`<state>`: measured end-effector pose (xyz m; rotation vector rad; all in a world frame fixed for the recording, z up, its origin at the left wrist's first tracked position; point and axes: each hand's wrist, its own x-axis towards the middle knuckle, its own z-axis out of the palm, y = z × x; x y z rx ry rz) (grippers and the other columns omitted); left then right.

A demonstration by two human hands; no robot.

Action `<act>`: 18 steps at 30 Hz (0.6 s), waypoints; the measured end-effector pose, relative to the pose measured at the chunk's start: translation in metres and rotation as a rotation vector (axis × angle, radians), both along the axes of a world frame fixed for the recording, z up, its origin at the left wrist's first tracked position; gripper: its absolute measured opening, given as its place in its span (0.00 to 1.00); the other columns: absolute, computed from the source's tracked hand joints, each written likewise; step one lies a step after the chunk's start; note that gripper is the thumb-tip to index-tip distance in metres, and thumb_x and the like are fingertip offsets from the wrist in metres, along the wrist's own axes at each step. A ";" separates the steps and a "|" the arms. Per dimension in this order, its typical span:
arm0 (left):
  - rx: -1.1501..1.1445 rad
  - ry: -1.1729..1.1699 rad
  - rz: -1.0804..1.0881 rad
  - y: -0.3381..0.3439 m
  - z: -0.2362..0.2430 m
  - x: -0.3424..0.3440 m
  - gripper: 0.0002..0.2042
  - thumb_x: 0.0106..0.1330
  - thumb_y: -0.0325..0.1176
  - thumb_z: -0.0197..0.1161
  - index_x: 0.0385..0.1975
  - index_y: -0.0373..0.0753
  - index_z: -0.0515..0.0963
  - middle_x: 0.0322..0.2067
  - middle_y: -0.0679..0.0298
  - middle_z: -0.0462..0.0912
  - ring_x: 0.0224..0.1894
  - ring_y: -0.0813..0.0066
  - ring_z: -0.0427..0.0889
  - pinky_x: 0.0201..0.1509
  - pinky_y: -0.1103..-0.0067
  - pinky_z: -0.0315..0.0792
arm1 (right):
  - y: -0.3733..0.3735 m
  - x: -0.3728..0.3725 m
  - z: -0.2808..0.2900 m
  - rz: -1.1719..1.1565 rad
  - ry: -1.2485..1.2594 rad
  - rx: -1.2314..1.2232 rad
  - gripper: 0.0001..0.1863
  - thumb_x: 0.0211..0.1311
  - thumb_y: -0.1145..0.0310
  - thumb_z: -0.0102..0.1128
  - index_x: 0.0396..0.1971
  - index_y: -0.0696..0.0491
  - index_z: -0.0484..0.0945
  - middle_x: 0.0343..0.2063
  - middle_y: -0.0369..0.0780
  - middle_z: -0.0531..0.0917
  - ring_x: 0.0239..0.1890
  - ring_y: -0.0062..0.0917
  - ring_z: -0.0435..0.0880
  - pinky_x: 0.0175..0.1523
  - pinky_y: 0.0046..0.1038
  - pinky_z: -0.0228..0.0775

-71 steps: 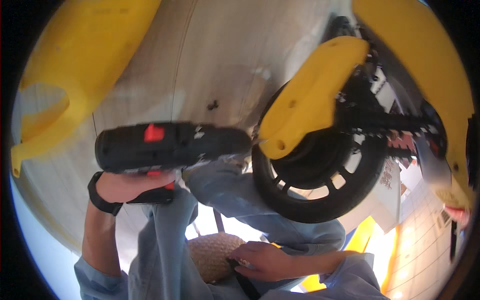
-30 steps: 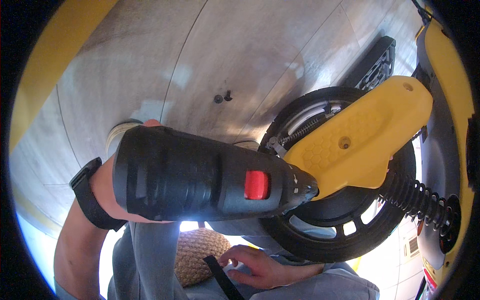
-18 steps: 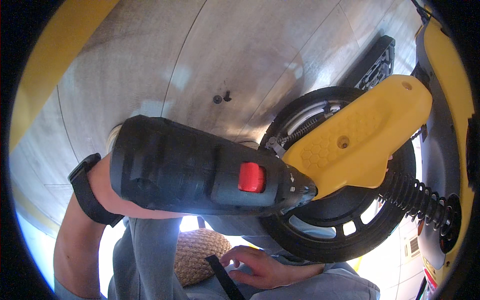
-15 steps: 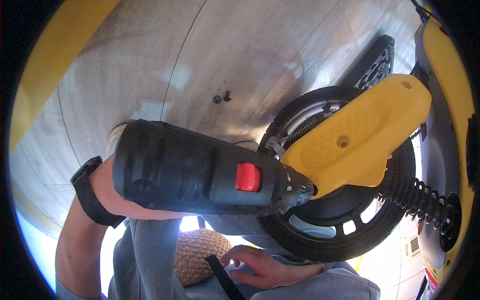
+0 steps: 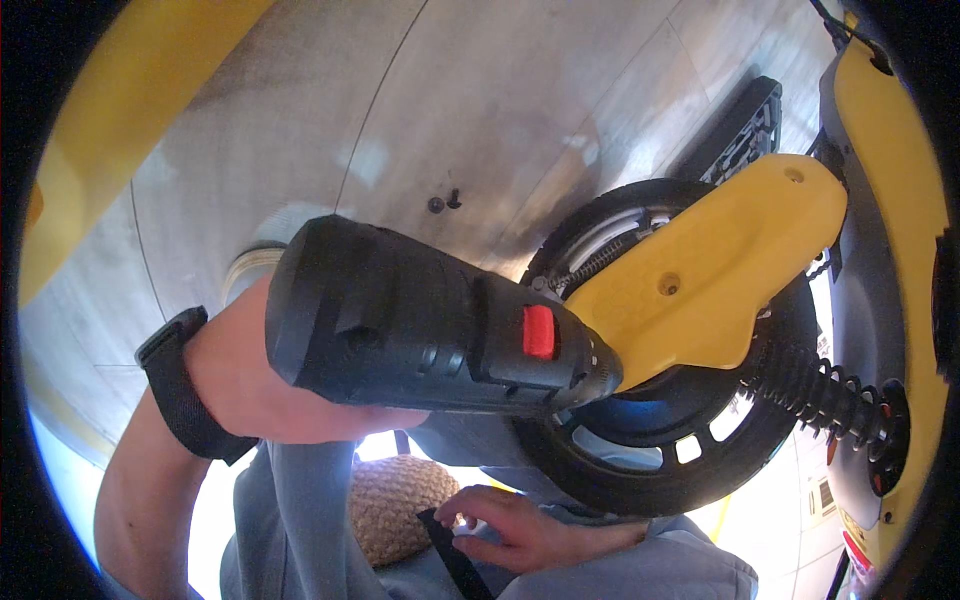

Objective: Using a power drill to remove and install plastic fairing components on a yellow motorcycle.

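Note:
My left hand (image 5: 235, 360), wearing a black wrist strap, grips a black power drill (image 5: 420, 320) with a red switch. The drill's nose meets the near end of a yellow molded cover (image 5: 700, 260), at a point hidden by the tool. That cover lies over a black-tired wheel (image 5: 690, 470) beside a coiled shock absorber (image 5: 810, 390). My right hand (image 5: 510, 530) rests low on my lap by a black strap (image 5: 450, 555), its fingers apart and slightly bent.
Two small dark screws (image 5: 444, 202) lie on the wood-look floor (image 5: 370, 120). A black tool case (image 5: 725, 130) is behind the wheel. A large yellow panel (image 5: 110, 110) is at the far left, a yellow scooter body (image 5: 900, 170) at right. A woven seat (image 5: 395, 505) shows below.
Earlier the drill swung in over the cover. Since half a second ago its rear has shifted right and up, with my left hand following. My right hand stays low by the strap.

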<state>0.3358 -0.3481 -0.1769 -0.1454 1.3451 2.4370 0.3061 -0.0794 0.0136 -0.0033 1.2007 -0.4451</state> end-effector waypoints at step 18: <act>-0.093 -0.166 0.000 -0.004 0.028 0.008 0.17 0.47 0.28 0.74 0.40 0.39 0.81 0.34 0.63 0.85 0.36 0.69 0.84 0.41 0.75 0.77 | -0.020 -0.010 0.007 -0.004 0.061 -0.115 0.17 0.65 0.66 0.57 0.50 0.56 0.72 0.45 0.45 0.77 0.49 0.38 0.77 0.54 0.37 0.70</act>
